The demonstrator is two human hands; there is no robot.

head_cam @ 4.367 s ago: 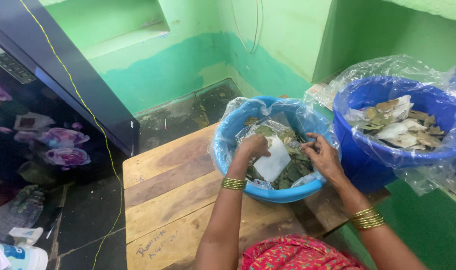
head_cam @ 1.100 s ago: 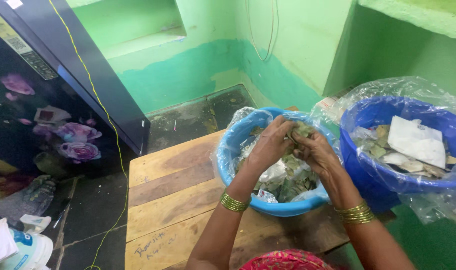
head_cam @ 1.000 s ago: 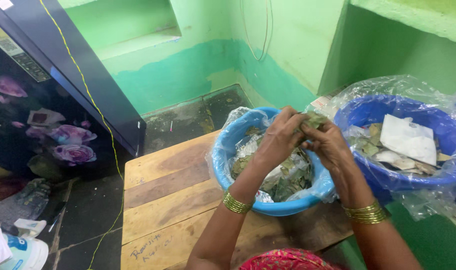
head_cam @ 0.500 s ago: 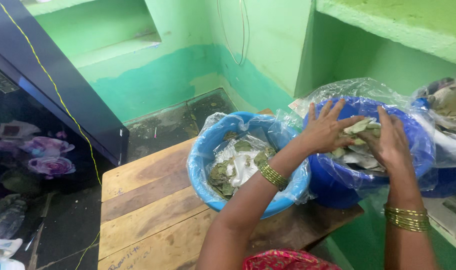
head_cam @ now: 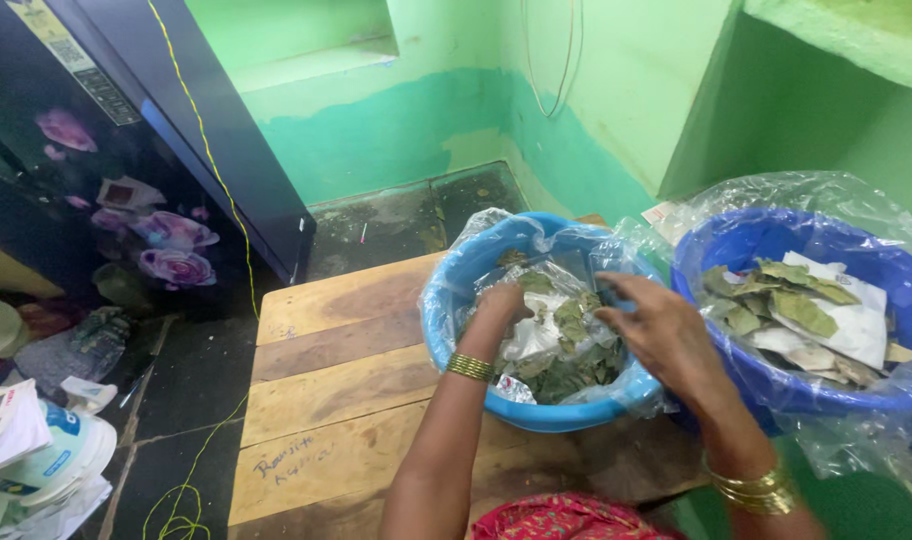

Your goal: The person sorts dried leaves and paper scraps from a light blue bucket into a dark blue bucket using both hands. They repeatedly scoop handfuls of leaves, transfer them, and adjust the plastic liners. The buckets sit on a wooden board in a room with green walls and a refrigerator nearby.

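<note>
A light blue tub lined with clear plastic stands on a wooden table and holds dry leaves and white paper scraps. My left hand reaches down into the leaves; whether it grips any I cannot tell. Over the tub's right side hovers my right hand, fingers apart and holding nothing. To the right stands a darker blue tub, also lined with plastic, with leaves and a white paper inside.
A dark fridge with a flower pattern stands at the left, a yellow cord hanging along it. White containers and papers lie on the dark floor at lower left. Green walls and a ledge close in behind and right.
Both hands have come back from the darker tub on the right to the light blue tub. The left hand has gone down into its leaves.
</note>
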